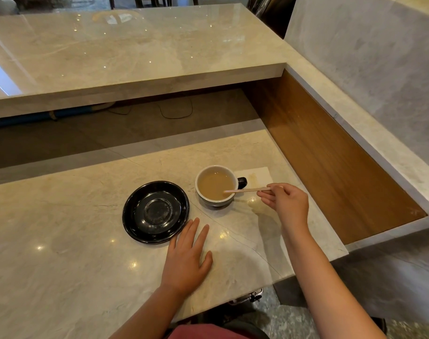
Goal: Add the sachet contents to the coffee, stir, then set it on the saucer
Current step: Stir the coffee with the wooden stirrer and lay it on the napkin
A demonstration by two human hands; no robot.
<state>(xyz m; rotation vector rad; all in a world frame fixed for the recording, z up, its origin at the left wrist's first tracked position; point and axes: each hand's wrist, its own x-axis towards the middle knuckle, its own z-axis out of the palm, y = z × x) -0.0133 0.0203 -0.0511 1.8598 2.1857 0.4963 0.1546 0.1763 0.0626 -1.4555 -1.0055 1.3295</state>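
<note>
Coffee (pixel 214 188) — milky, in a round cup — takes a thin wooden stirrer (pixel 247 190) pinched in the right hand (pixel 285 204) grip.

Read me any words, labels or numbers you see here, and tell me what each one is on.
None: no readable text anywhere.
The cup, the black saucer, the wooden stirrer and the white paper behind the cup carry no print; the paper shows only a brownish stain.

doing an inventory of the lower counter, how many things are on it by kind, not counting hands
cups: 1, cup of coffee
saucers: 1, black saucer
stir sticks: 1, wooden stick, tip in the coffee, held by the right hand
paper pieces: 1, white paper behind the cup
total: 4
</note>
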